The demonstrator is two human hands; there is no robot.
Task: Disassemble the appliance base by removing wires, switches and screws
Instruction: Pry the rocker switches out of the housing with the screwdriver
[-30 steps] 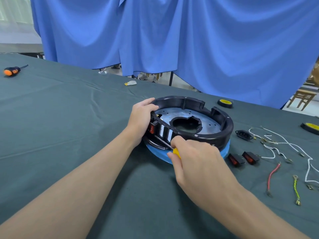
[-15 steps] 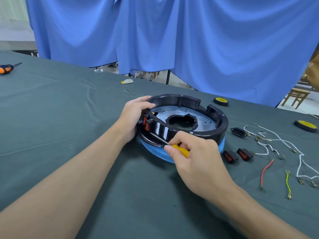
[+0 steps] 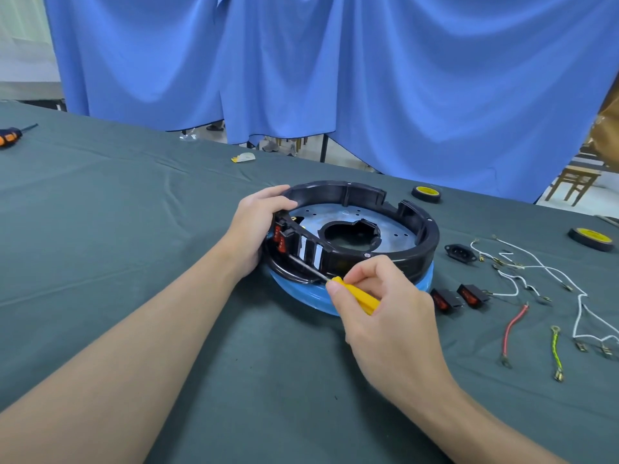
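Left hand point(image 3: 254, 227) grips the appliance base point(image 3: 427, 242); right hand point(image 3: 392, 316) pinches the screwdriver point(image 3: 361, 297) (yellow handle) in curled fingers point(image 3: 378, 272).

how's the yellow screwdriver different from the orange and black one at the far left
The yellow screwdriver has a plain yellow handle; the orange and black screwdriver has a two-colour one. The yellow one is gripped in the right hand, the other lies loose on the table. The yellow one's shaft reaches into the appliance base; the other lies far from it, by the frame edge. Both have thin shafts.
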